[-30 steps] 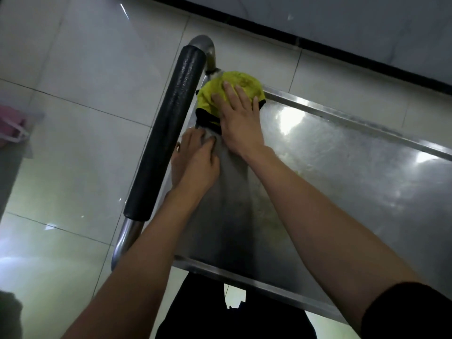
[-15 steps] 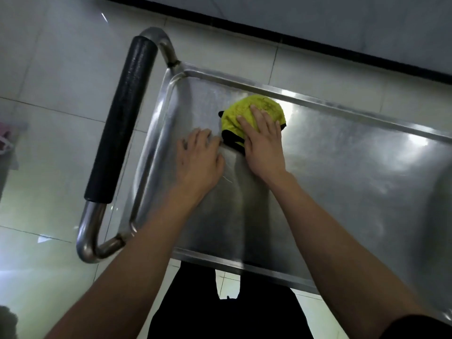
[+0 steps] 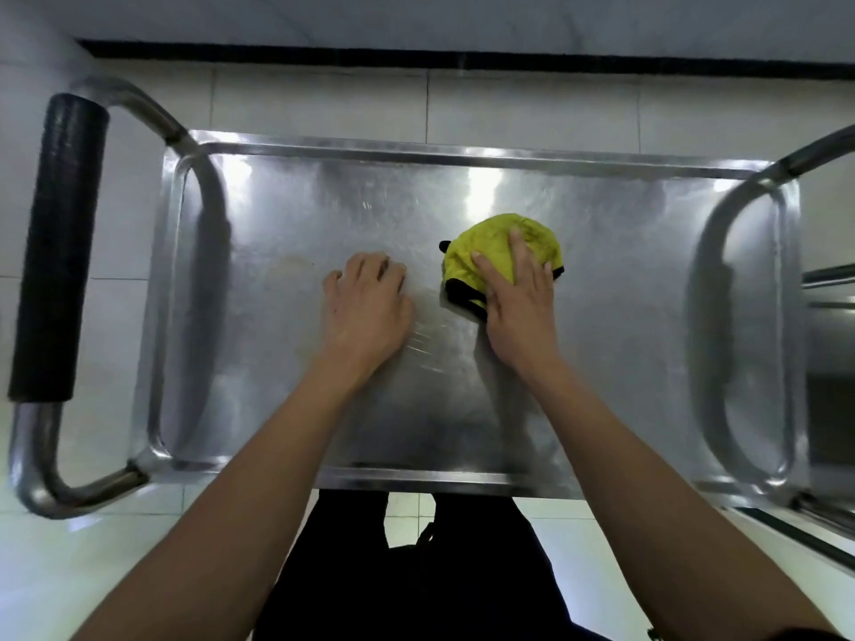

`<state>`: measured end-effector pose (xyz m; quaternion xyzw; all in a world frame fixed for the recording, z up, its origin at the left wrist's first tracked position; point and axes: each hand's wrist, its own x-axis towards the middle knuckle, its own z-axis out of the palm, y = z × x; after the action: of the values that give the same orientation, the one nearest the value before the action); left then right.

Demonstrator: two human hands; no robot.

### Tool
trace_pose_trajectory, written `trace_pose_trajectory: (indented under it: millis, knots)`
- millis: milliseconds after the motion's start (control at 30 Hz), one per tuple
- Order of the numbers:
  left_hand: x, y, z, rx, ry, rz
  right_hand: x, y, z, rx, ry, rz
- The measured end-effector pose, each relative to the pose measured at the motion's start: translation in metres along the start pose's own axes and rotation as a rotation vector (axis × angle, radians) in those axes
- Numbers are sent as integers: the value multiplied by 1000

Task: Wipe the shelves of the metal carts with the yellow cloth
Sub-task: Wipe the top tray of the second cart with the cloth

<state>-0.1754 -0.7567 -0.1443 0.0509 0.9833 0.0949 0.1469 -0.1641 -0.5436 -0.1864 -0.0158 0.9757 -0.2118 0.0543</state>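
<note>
Crumpled yellow cloth with black trim (image 3: 502, 252) is pressed flat by the right hand (image 3: 520, 298), fingers straight, on the shiny metal cart shelf (image 3: 324, 205) — right of centre. Left hand (image 3: 368, 307) is rested on the shelf left of the cloth — fingers apparently curled, nothing held.

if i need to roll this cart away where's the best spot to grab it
Take the black padded handle at the cart's left end, wrapping your fingers round its middle from above. It is a long straight bar standing clear of the top shelf, with open space around it for a full grip.
</note>
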Motion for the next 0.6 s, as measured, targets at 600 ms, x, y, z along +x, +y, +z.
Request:
trace_pose_trajectory:
  millis: [600]
  knots:
    - [-67,-164,-14,-65,79,-319,16,-160,74,-79,-124,-252]
